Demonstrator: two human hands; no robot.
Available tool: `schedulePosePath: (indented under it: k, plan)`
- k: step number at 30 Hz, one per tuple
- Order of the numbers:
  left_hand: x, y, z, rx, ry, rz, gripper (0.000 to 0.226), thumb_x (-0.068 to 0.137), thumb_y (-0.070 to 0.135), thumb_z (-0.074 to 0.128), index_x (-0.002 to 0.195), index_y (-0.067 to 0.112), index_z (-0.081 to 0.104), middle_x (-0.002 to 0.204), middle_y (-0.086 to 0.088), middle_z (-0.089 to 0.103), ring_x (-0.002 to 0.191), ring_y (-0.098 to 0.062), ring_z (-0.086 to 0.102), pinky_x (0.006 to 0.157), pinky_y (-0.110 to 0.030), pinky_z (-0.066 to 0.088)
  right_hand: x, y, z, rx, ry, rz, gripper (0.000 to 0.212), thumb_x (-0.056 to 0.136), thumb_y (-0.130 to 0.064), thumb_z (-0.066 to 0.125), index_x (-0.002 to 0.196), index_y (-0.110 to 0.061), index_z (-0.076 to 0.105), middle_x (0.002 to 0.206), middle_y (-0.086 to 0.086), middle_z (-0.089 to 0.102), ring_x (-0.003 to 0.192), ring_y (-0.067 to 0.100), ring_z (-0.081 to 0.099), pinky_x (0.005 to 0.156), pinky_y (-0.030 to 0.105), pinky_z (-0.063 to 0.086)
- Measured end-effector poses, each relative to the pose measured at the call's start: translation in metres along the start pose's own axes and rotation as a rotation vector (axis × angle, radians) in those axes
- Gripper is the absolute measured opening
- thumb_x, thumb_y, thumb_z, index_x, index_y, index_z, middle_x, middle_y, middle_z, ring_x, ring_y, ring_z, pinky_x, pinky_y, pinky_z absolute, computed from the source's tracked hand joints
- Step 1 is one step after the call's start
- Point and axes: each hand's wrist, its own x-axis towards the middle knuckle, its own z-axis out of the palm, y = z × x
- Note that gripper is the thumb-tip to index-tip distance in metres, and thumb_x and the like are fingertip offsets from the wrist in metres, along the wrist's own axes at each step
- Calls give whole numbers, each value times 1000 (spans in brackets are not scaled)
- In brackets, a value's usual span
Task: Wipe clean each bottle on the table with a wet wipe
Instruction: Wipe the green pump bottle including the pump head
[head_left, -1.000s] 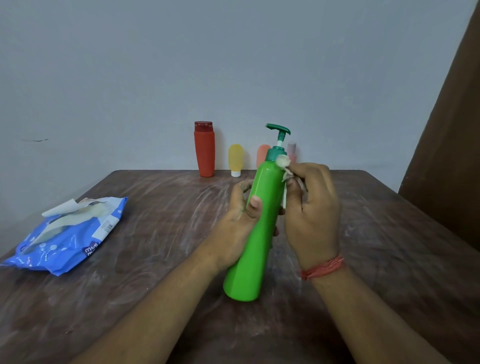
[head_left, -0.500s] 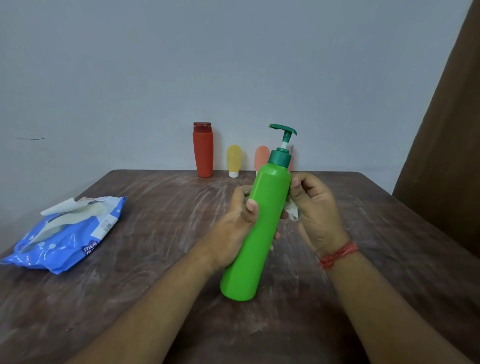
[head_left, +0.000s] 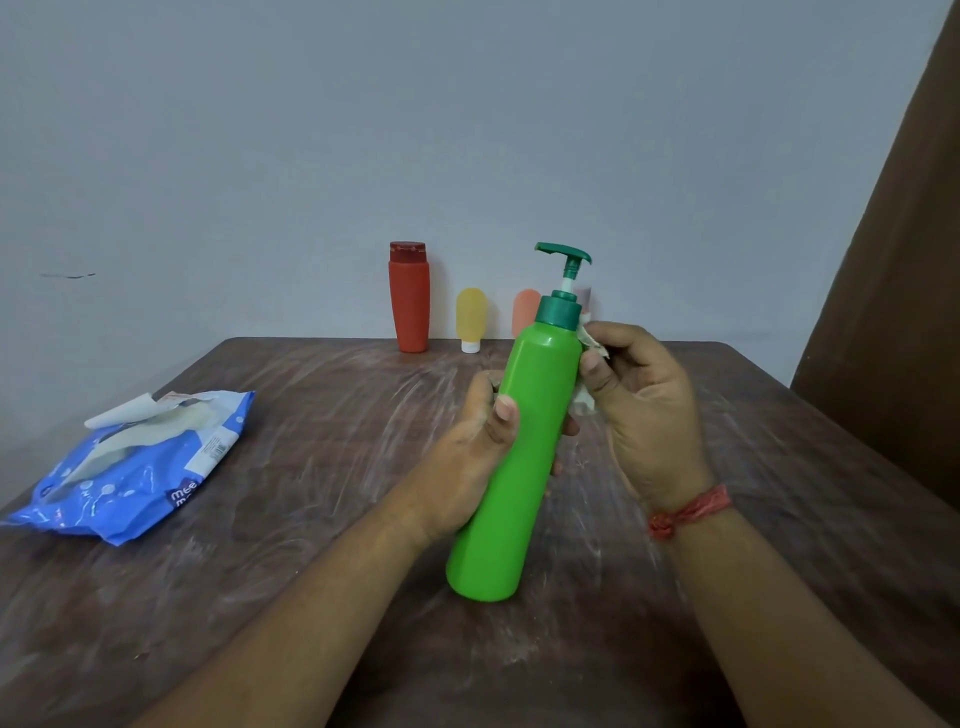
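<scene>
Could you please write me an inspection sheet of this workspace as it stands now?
Surface: brown wooden table, streaked with whitish smears.
Job's things: green pump bottle held tilted above the table; wet wipe pressed against its upper side; red bottle, yellow tube and orange tube stand upright along the far edge; something pale behind the pump, unclear.
Clutter: blue wipes pack, flap open, at the left.
Grippers: left hand grips the bottle's middle; right hand holds the wipe.
Cables: nothing seen.
Surroundings: plain grey wall; brown panel at the right.
</scene>
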Motion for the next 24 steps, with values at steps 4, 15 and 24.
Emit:
schedulePosePath:
  k: [4,15,24]
  plan:
    - [1,-1,-1,-23,5,-19,113,64,93,53,140,10,37,117,-14,70,89,-34,69,78,-62,57,-1,-5,9,-1,-46,59,18,88,-10,61,104,-15,58,90,-14,70,84,2,62,68,19,53]
    - [11,-14,-5,-156,265,6,112,65,90,59,138,6,47,122,-20,67,107,-32,69,87,-45,57,-22,-6,34,-885,-243,-523,28,93,-9,64,120,-9,70,123,6,62,114,25,55,104,33,41]
    - [28,-35,-23,-55,580,-152,111,63,104,22,145,32,47,132,1,66,122,-18,63,108,-48,45,-32,9,34,-701,-341,-11,49,85,-41,71,129,-23,60,123,-13,58,113,2,57,96,24,49]
